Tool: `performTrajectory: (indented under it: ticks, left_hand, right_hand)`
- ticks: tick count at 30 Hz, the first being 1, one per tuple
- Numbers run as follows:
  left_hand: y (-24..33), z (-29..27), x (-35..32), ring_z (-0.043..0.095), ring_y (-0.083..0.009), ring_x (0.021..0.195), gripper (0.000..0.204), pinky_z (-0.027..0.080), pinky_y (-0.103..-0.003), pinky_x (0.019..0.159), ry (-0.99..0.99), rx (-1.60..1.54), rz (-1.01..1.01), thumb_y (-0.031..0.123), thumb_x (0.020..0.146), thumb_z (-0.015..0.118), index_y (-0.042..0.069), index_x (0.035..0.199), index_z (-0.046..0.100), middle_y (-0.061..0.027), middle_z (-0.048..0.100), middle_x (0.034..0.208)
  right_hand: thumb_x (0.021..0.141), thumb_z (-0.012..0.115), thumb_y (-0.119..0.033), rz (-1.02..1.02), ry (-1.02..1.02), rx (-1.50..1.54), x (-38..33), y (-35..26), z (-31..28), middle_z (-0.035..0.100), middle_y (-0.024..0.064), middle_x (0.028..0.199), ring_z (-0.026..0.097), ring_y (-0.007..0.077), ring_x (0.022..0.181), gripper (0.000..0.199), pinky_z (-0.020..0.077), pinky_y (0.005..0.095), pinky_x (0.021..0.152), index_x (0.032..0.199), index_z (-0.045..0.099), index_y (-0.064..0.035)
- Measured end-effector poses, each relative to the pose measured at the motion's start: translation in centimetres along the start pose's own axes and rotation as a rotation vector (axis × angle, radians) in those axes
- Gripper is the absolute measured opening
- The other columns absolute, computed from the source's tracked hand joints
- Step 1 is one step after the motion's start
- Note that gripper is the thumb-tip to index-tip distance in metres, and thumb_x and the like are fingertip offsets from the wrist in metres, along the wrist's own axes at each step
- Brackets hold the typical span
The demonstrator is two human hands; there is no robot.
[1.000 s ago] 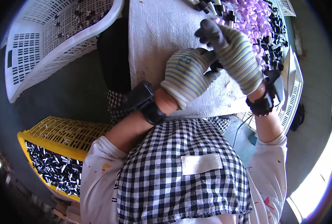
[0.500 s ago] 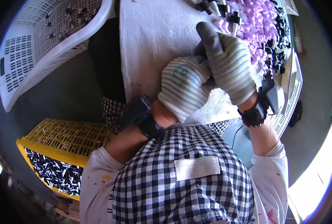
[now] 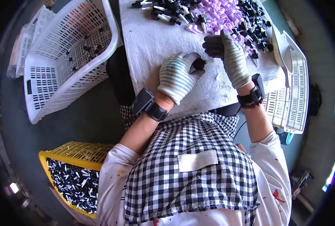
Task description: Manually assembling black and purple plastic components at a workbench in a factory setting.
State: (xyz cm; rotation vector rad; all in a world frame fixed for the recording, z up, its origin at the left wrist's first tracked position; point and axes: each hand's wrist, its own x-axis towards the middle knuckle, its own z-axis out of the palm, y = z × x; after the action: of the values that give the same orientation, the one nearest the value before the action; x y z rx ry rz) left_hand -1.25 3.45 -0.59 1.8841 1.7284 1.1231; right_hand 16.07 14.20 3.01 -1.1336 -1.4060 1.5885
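Both my hands wear striped knit gloves with dark grey fingers, above a table covered in white woven sheeting [image 3: 146,41]. My left hand [image 3: 178,75] is closed, pinching a small black plastic piece [image 3: 199,63] between thumb and fingers; a pale tip seems to stick out to its right. To the right, my right hand [image 3: 230,56] is apart from it, fingers stretched leftward and thumb raised, nothing visible in it. Just beyond it lies a heap of small lilac plastic pieces [image 3: 222,15]. Black-and-white plastic pieces [image 3: 175,11] lie at the heap's left, with more black pieces [image 3: 254,22] on its right.
At the left stands a white slotted basket [image 3: 71,84] with a few dark pieces inside. A yellow basket [image 3: 75,160] full of black and white pieces [image 3: 73,184] sits lower left. White baskets [image 3: 297,86] stand beyond the table's right edge.
My hands have come apart; they were together over the table, the right partly covering the left. The black piece now shows in the left hand. The view has shifted, showing more of the lower-left basket.
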Motion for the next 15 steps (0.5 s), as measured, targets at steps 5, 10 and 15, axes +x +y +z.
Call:
performTrajectory:
  ticks: [5,10,15]
  left_hand:
    - [0.4,-0.1,-0.3,0.071,-0.0375,0.09,0.042,0.056,-0.048,0.082,-0.001,0.17,0.07,0.031,0.081,0.086,0.012,0.117,0.075,-0.0145,0.074,0.098]
    - [-0.1,0.9,-0.8,0.069,-0.038,0.094,0.05,0.053,-0.049,0.086,0.065,0.206,0.172,0.031,0.08,0.086,0.013,0.125,0.073,-0.0146,0.074,0.101]
    - [0.3,0.8,-0.7,0.068,-0.0363,0.09,0.048,0.052,-0.049,0.083,0.035,0.19,0.178,0.033,0.081,0.086,0.014,0.123,0.073,-0.0131,0.073,0.097]
  right_hand:
    - [0.107,0.052,-0.062,0.035,0.045,0.04,-0.9,1.9,-1.0,0.08,0.013,0.107,0.076,0.0207,0.095,0.066,0.0591,0.0337,0.087,0.118,0.076,-0.0008]
    - [0.106,0.053,-0.063,0.106,0.055,-0.037,-0.7,1.5,-1.3,0.079,0.0089,0.092,0.074,0.0161,0.082,0.065,0.0582,0.0316,0.075,0.107,0.08,-0.0034]
    - [0.107,0.053,-0.061,0.108,0.051,0.086,-0.3,2.4,-0.1,0.078,0.0081,0.088,0.072,0.0153,0.078,0.064,0.0568,0.029,0.073,0.104,0.08,-0.0027]
